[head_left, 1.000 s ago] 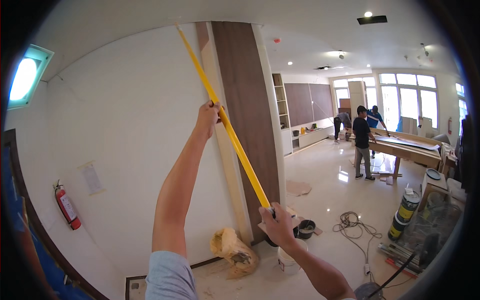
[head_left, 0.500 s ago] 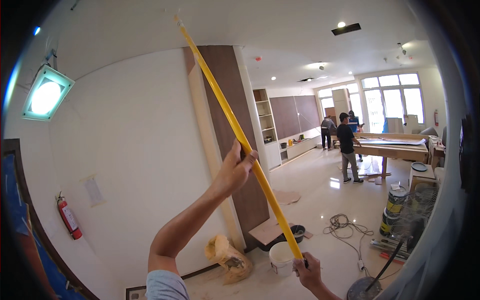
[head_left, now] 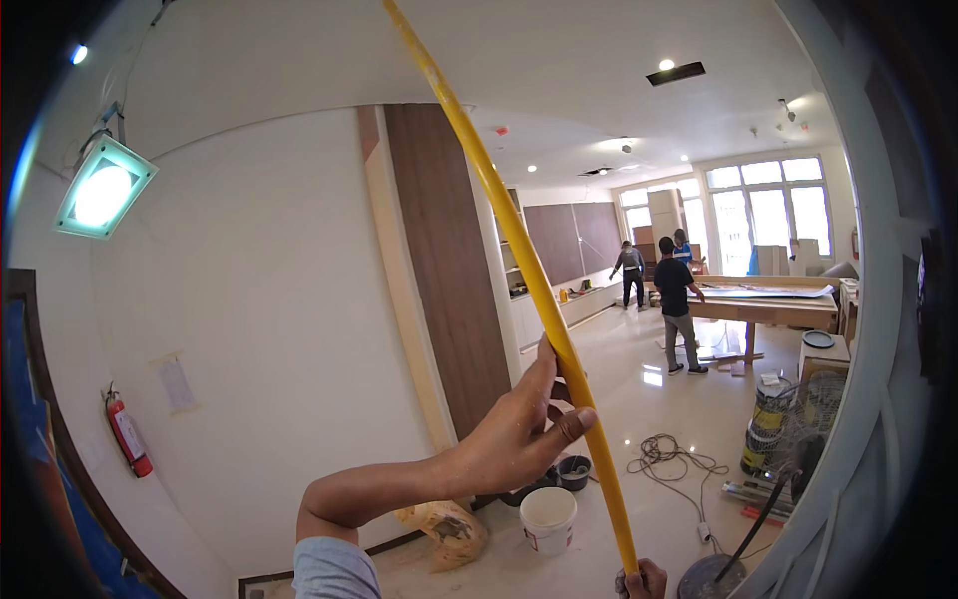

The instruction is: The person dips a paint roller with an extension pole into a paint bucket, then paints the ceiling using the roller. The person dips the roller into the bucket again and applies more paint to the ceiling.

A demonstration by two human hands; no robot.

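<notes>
A long yellow pole (head_left: pixel 511 225) slants across the middle of the view, its upper end running out at the top edge. My left hand (head_left: pixel 519 434) is loosely closed round its middle, the thumb across the front and the index finger lying along the side. Down at the lower edge, my right hand (head_left: pixel 644 579) grips the pole's bottom end, with part of that hand cut off. Below my left hand, a white bucket (head_left: pixel 548 539) stands on the floor beside a crumpled yellowish sack (head_left: pixel 454 539). A dark tub (head_left: pixel 573 472) sits behind the bucket.
A lit floodlight (head_left: pixel 105 190) and a red fire extinguisher (head_left: pixel 128 432) are at left. On the right stand a fan (head_left: pixel 798 439), stacked pails (head_left: pixel 763 429) and coiled cable (head_left: pixel 664 454). Several people, one in a black shirt (head_left: pixel 674 290), are near a wooden worktable (head_left: pixel 768 309).
The pole has shifted right and up, so its upper tip has left the view. My left hand has moved right and down with a looser hold; my right hand is lower. The view has shifted slightly.
</notes>
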